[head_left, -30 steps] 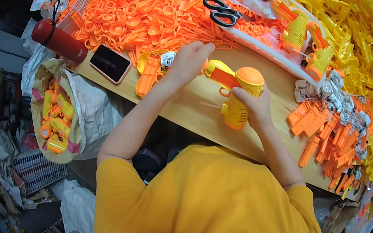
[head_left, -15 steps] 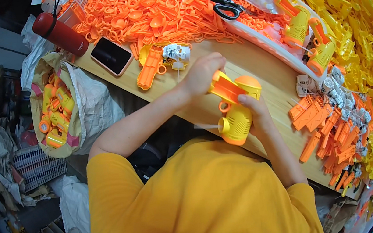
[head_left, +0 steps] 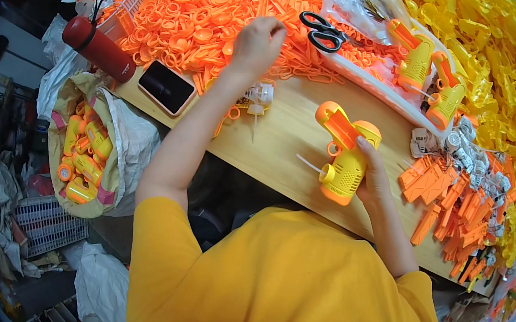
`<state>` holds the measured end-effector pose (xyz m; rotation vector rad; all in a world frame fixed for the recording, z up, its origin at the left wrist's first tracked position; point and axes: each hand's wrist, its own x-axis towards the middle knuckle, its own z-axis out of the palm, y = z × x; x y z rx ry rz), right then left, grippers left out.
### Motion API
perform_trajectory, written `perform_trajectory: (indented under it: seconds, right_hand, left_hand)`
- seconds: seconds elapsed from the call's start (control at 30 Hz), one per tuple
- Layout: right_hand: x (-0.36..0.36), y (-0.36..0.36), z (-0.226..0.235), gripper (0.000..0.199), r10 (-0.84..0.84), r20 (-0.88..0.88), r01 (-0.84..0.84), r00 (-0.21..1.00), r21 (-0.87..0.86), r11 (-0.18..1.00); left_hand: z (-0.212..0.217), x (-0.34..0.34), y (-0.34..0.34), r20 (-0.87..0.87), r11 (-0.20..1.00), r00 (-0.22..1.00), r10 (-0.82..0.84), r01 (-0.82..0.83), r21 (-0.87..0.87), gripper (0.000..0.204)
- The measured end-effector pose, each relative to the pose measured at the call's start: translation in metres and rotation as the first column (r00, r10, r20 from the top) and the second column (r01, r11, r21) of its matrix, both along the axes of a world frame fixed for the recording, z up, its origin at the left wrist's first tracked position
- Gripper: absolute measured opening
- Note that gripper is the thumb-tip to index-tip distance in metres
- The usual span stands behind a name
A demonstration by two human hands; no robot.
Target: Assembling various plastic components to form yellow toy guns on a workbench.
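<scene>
My right hand (head_left: pixel 374 175) grips a yellow and orange toy gun (head_left: pixel 351 165) over the table's near edge, thumb on its side. The toy's open orange handle points up and away. A thin white tube sticks out beside its round yellow collar. My left hand (head_left: pixel 258 47) is over the near part of a heap of small orange plastic parts (head_left: pixel 199 9). Its fingers are curled and their tips are hidden, so I cannot make out what they hold. Below my left forearm lies an orange part with a white mechanism (head_left: pixel 260 95), partly covered by the arm.
On the wooden table (head_left: pixel 291 117) are a phone (head_left: pixel 167 88), a red bottle (head_left: pixel 98 48) and black-handled scissors (head_left: pixel 324 32). Two toy guns (head_left: pixel 416 62) rest by a white tray (head_left: pixel 385 89). Orange pieces (head_left: pixel 451 194) and yellow shells (head_left: pixel 486 66) pile at right. A sack (head_left: pixel 129 145) holds finished-looking toys.
My left hand has left the toy gun and moved up and left to the orange heap. My right hand still holds the toy, now slightly farther right, its handle turned more upright.
</scene>
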<state>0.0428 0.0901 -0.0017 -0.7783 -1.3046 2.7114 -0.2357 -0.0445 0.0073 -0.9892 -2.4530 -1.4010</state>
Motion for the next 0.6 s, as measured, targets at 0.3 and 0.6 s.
perform_trajectory:
  seconds: [0.3,0.6]
  right_hand:
    - [0.014,0.001,-0.002,0.059,-0.065,0.011,0.066,0.998,-0.216,0.974]
    - [0.028,0.012,-0.016,0.058,-0.111,-0.023,0.099,0.994,-0.300,0.949]
  left_hand:
    - [-0.012,-0.063,0.047,-0.296,0.911,0.948,0.118,-0.222,-0.348,0.026]
    - [-0.001,-0.038,-0.002,0.121,0.920,0.984,0.128,-0.164,0.357,0.023]
